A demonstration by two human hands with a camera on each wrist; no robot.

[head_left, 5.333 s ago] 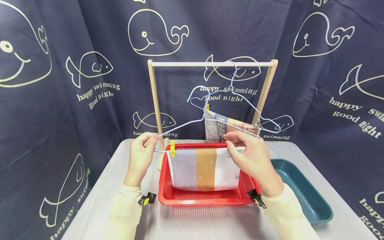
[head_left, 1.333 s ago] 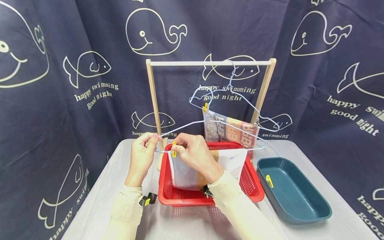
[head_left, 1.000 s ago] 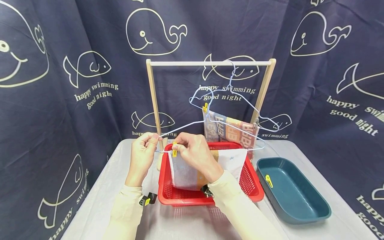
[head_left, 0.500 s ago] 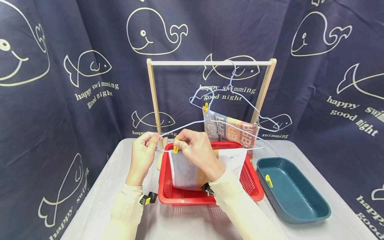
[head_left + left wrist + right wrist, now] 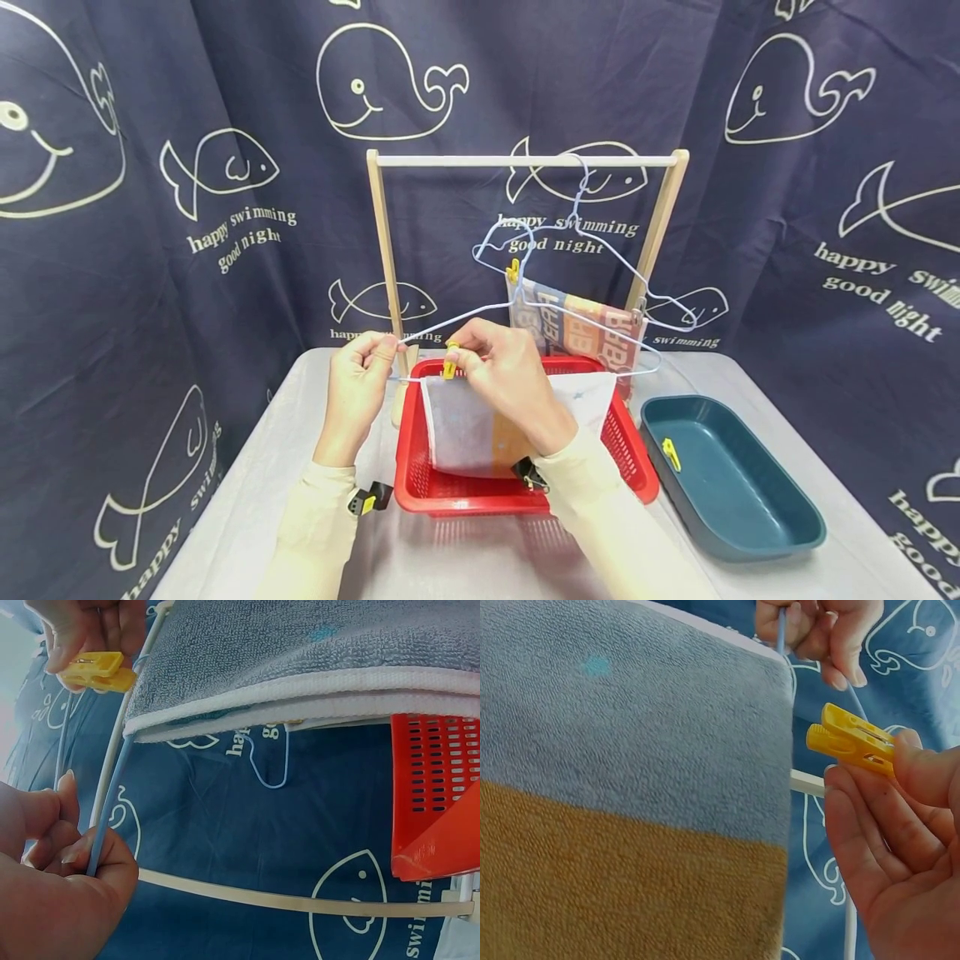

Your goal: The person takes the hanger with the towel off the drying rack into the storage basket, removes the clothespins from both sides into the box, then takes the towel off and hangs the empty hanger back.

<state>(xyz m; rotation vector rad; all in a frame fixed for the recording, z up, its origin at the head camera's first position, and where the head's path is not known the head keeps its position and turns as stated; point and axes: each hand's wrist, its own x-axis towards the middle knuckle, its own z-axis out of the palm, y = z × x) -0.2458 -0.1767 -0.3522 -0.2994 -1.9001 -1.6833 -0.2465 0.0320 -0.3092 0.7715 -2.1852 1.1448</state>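
My left hand grips the left corner of a light blue wire hanger. Folded over the hanger's lower bar is a small towel with grey-blue, tan and white stripes. Between thumb and fingers, my right hand pinches a yellow clothespin near the towel's upper left. In the right wrist view the clothespin stands apart from the cloth, beyond its edge. Part of the towel's middle is hidden behind my right hand in the head view.
Below the towel stands a red basket. A teal tray at the right holds another yellow clothespin. Behind, a wooden rack carries a second hanger with a patterned cloth clipped on.
My right hand has gone from the towel's right end to the clothespin at its left, then drawn that clothespin off the towel, up and rightward. The left hand keeps its hold.
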